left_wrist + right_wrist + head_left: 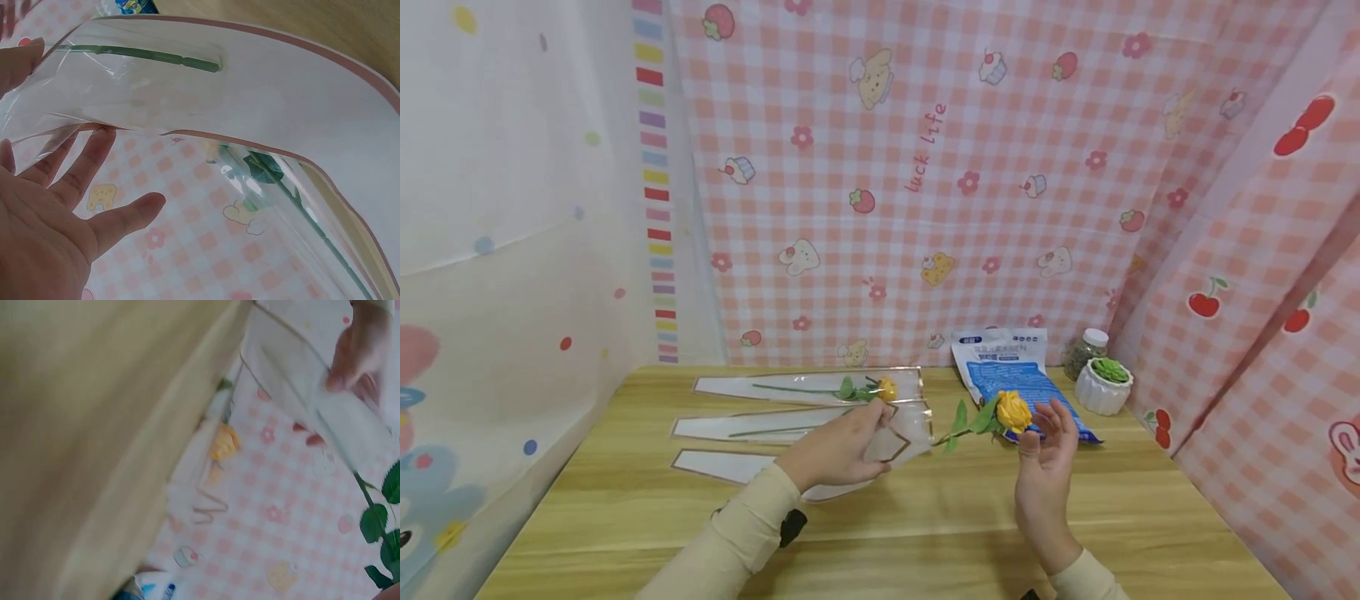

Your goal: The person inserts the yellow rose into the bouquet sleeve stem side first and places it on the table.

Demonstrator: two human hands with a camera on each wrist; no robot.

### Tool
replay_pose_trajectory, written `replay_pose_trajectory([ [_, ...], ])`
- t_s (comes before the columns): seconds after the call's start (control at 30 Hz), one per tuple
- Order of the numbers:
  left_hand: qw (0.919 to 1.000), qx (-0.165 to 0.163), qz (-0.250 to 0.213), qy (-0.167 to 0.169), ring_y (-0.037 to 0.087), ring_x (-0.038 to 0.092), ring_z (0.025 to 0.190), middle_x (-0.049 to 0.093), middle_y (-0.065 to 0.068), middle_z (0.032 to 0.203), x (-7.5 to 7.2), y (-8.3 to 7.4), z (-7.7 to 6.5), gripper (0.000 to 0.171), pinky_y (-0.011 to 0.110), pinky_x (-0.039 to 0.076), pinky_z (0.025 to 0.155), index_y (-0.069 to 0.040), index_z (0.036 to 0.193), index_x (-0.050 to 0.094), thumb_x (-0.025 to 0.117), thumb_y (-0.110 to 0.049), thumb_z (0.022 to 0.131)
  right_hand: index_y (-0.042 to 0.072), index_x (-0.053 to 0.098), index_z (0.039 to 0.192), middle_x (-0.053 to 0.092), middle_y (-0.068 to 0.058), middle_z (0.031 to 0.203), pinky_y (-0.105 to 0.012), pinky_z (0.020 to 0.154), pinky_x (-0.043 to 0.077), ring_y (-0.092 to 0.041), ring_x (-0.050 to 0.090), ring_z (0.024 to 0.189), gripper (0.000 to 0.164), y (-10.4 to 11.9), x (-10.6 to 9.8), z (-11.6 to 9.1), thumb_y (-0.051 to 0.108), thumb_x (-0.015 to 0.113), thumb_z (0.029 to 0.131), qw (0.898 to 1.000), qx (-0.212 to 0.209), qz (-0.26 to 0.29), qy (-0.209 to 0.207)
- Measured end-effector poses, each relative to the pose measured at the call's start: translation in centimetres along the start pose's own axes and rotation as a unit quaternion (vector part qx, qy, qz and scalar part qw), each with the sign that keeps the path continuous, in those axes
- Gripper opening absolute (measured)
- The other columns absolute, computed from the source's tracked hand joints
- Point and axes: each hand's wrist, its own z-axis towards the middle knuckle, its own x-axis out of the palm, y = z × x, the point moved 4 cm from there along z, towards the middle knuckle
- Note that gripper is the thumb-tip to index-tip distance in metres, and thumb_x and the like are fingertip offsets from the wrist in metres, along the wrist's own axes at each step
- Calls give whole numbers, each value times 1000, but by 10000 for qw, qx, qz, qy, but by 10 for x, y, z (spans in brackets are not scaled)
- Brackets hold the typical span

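My left hand [842, 446] grips the mouth end of a clear-fronted flower sleeve [300, 81] with a white back and brown edging. In the left wrist view the thumb lies above the film, with fingers at its lower edge. A green stem [137, 53] runs inside it. Out of the mouth stick leaves and a yellow rose [1013, 411]. My right hand [1048, 475] is at the bloom's right side, thumb and fingertips against it; only a sliver shows in the right wrist view. Leaves [374, 522] hang below the sleeve there.
Behind lie two more sleeves, the far one [722, 385] holding a yellow rose [887, 388], the nearer [700, 427] a green stem. A blue-and-white bag [1000, 354], a lidded jar [1084, 354] and a white succulent pot [1103, 396] stand at the table's [925, 550] back right.
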Motion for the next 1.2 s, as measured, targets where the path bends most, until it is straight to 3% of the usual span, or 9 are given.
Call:
replay_pose_trajectory([
  [0.3,9998,-45,-103,153,15,56,96,56,7,109,0,-3,1,55,31,52,86,-10,121,38,78,-29,88,-10,51,132,56,-5,128,-16,86,50,-15,55,116,32,10,1,10,0,54,102,9956,-360,-684,529],
  [0.4,9996,-133,-129,225,12,53,90,52,2,105,0,-2,2,55,28,50,80,-11,120,38,79,-30,88,-12,52,127,56,-12,128,-16,89,51,-16,55,118,28,12,5,9,-4,54,101,9935,-662,-626,680],
  [0.53,9992,-232,-159,269,11,53,89,54,2,106,2,-1,1,57,26,51,77,-11,121,39,80,-30,86,-16,51,123,55,-12,128,-18,95,49,-15,55,121,25,16,10,6,-8,53,100,9899,-960,-552,891],
  [0.63,9989,-302,-164,308,13,58,92,58,7,111,3,-2,1,59,28,53,78,-12,123,39,81,-30,86,-16,52,121,56,-8,127,-19,97,48,-14,56,122,23,17,13,5,-7,53,100,9880,-1042,-566,987],
  [0.97,9988,-287,-65,383,15,60,97,60,9,114,3,-5,3,61,31,54,82,-11,126,38,80,-30,87,-16,54,117,56,-17,127,-19,100,47,-15,55,122,19,20,21,-1,-14,53,98,9813,-1260,-731,1261],
  [1.2,9976,-401,-181,537,19,61,107,58,9,122,4,-5,4,63,33,54,90,-12,129,36,80,-31,87,-12,56,116,57,-20,129,-22,100,48,-13,57,122,20,21,24,-2,-14,54,97,9803,-1097,-765,1456],
])
